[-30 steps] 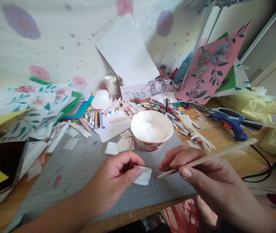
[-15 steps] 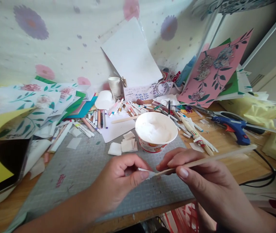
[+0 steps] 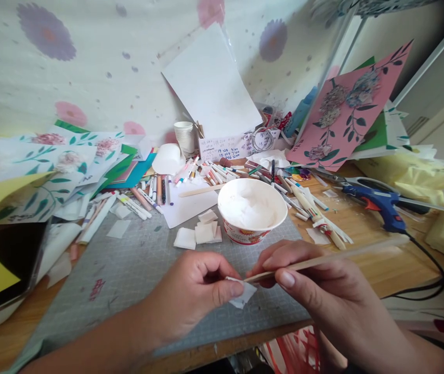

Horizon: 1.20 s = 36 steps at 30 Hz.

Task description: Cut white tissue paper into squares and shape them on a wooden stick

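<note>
My left hand (image 3: 196, 291) is closed on a small square of thin white paper (image 3: 247, 296), pinched between thumb and fingers, with a loose corner hanging below. My right hand (image 3: 323, 283) grips a flat wooden craft stick (image 3: 342, 257) at a slant. The stick's narrow tip meets the top edge of the paper by my left fingertips. Just beyond my hands stands a paper bowl (image 3: 245, 236) with a white fluffy mass inside. Left of the bowl, several white paper squares (image 3: 208, 232) lie in a loose pile on the grey cutting mat (image 3: 140, 270).
A blue glue gun (image 3: 381, 205) and scissors (image 3: 366, 187) lie at the right, with a black cord at the edge. Several markers (image 3: 136, 205) are scattered behind. A pink flower picture (image 3: 347, 109) leans at right; a dark-screened device (image 3: 15, 259) stands at left.
The paper square has turned so that more of its face hangs down below my left thumb. The stick's tip has shifted slightly left, up to the paper's upper edge.
</note>
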### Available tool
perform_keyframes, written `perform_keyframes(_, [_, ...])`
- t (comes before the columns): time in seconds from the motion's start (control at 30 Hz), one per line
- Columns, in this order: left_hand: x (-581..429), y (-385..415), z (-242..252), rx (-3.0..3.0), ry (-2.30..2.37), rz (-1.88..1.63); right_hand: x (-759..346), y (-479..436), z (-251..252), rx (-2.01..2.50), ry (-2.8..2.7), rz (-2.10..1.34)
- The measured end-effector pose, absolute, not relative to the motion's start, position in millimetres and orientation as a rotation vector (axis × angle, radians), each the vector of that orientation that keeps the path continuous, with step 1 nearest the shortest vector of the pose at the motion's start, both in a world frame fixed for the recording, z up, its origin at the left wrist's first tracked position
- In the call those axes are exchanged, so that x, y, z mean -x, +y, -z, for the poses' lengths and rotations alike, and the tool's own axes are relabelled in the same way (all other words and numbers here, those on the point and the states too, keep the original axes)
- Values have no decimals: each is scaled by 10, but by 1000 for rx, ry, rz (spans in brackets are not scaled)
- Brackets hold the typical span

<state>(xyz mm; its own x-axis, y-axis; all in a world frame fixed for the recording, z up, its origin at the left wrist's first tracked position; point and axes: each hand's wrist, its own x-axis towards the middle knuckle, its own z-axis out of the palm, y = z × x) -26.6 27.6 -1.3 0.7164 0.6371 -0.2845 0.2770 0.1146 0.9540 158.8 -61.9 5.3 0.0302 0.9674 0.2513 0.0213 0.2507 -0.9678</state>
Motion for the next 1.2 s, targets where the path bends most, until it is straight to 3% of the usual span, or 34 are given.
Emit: perform_keyframes(1.2, [293, 286, 7, -1458, 618, -390, -1595, -617, -88, 1048, -1342, -957])
